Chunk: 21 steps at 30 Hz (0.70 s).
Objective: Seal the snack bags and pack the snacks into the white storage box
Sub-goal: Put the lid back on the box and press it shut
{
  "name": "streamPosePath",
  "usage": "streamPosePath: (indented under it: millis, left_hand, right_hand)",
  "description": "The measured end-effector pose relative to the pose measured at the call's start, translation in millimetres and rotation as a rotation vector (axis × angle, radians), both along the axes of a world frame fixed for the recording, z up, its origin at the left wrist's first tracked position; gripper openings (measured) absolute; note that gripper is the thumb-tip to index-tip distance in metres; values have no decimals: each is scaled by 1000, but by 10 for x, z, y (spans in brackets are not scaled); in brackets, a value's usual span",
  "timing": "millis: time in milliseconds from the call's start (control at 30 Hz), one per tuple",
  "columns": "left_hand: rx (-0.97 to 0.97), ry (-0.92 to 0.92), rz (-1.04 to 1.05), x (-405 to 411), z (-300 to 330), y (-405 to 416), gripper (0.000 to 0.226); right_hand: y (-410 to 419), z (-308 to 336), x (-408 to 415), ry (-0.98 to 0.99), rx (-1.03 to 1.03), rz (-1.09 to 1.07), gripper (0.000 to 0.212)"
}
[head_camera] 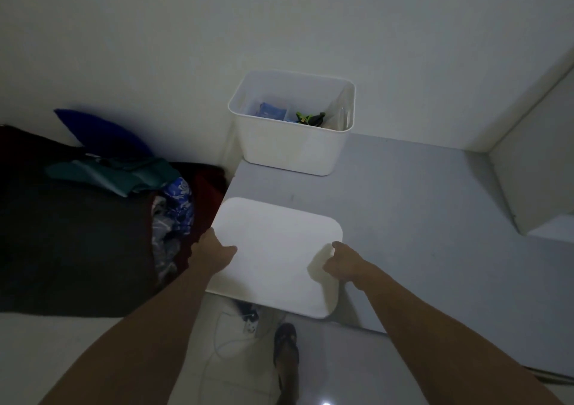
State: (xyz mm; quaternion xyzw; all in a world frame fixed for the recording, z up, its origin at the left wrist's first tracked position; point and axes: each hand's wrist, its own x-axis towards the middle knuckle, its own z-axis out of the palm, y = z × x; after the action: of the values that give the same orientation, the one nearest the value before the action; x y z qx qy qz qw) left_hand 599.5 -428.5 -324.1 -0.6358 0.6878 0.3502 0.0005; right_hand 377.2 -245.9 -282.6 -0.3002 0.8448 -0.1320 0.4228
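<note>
At twelve o'clock on the grey table [419, 202], against the wall, stands the white storage box [292, 143], uncovered, with blue and green snack packets [273, 111] inside. Nearer, at six o'clock, its white lid [276, 249] overhangs the table edge. The left hand [214, 254] grips the lid's nine o'clock edge; the right hand [343, 263] pinches its three o'clock edge. Dim light hides the packets' print.

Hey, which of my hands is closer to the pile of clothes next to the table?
Left. Your left hand grips the white lid's left edge, right beside the pile of clothes. Your right hand is at the lid's right edge, the whole lid between it and the clothes.
</note>
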Motion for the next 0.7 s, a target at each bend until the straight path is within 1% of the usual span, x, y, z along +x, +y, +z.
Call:
streamPosePath:
  millis: [67,133,200,300,433,500,600,700]
  left_hand:
    - [11,20,53,1,-2,-20,69]
    - [7,52,111,15,27,-28,67]
    - [-30,71,135,28,92,-30,59]
    - [-158,126,181,-20,270,-61,47]
    - [-289,324,314,-209,781,-69,34]
    - [-349,411,377,-293,1023,-155,33]
    - [-421,469,384,-420,1343,-337,34]
    - [-456,537,369,-619,1625,-541,22]
  right_hand:
    - [-5,-12,20,-69,-56,-122,69]
    - [-14,26,31,-69,-61,-186,71]
    - [-20,80,21,-22,-62,-219,69]
    - [-58,216,-32,70,-111,-278,62]
    - [-169,555,-132,221,-242,-388,49]
    - [-249,777,-218,270,-339,-446,46]
    - [-407,1140,-374,326,-459,-461,44]
    - [-593,1464,-548,369,-527,-457,44]
